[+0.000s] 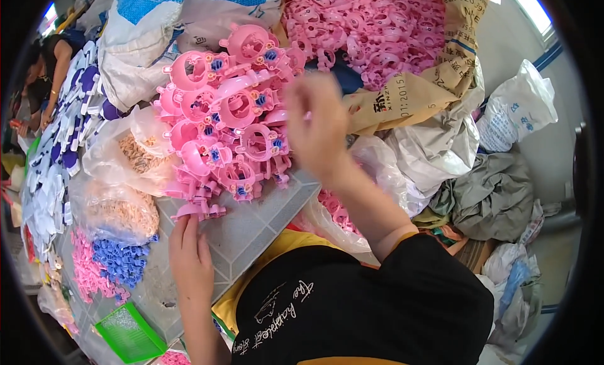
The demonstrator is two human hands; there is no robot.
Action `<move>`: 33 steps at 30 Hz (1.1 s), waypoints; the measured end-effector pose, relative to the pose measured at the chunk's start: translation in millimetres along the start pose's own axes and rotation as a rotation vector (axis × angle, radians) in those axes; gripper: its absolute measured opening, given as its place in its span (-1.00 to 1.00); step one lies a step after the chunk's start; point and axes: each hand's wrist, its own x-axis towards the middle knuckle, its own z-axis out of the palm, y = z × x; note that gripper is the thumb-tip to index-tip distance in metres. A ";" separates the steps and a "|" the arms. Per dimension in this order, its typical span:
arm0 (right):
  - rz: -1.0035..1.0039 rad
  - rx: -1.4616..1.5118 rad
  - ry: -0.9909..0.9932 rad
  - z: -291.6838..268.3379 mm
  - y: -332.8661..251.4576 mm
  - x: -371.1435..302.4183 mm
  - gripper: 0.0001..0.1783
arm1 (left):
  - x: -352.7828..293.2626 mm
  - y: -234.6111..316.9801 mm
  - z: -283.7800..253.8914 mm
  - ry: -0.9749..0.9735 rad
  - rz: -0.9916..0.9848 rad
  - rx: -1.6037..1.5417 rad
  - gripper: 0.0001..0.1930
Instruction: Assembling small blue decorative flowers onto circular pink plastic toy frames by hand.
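Observation:
A heap of pink plastic parts (pixel 239 107) with round open rings and small blue pieces fixed in them is piled on the grey table (pixel 251 217). At the near edge of the heap, my left hand (pixel 190 242) has its fingertips closed on one pink plastic part (pixel 196 210). My right hand (pixel 319 123) is raised at the heap's right side, smeared by motion. A bit of pink shows by its fingers, but whether it is gripped I cannot make out.
A large paper sack (pixel 409 101) full of pink parts stands behind right. Left are bags of small peach-coloured pieces (pixel 123 208), blue pieces (pixel 123 261), pink pieces (pixel 91 264) and a green tray (pixel 131 333). White-and-purple parts (pixel 56 157) lie far left, near another person (pixel 47 76).

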 end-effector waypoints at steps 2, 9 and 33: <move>0.204 -0.198 0.113 10.9 65.4 45.3 -0.84 | -12.0 -2.6 -4.4 0.060 -0.018 0.088 -0.65; 0.484 -0.943 -0.694 8.7 281.9 91.0 -0.37 | -14.7 -11.9 -0.9 0.113 -0.009 0.020 -0.81; 0.667 1.199 -1.076 36.1 -91.2 -61.9 -0.62 | -61.6 -99.6 -67.9 0.403 -0.304 0.499 -0.83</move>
